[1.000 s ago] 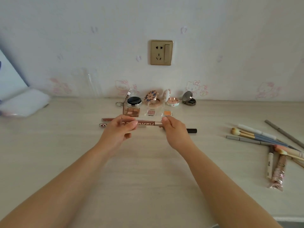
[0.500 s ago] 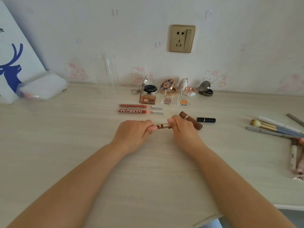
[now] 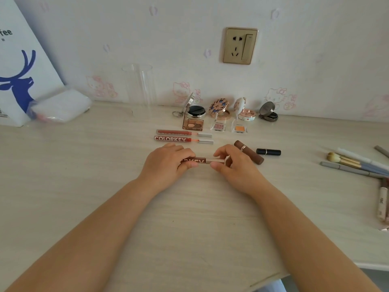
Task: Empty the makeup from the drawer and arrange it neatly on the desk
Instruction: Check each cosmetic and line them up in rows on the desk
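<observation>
A deer-print bag (image 3: 19, 81) leans at nine o'clock. At centre, the left hand (image 3: 166, 163) and right hand (image 3: 233, 165) hold a brown Colorkey lip gloss (image 3: 202, 160) level, fingers curled round each end, over the pale wood surface (image 3: 189, 218). Two more glosses (image 3: 183, 136) and compacts (image 3: 221, 110) lie at twelve, brushes (image 3: 355, 163) at three.

The table (image 3: 84, 186) looked like pale matt wood grain. The lip gloss (image 3: 202, 160) tube was glossy plastic with a metallic cap. The socket (image 3: 240, 46) had a brushed gold finish.
</observation>
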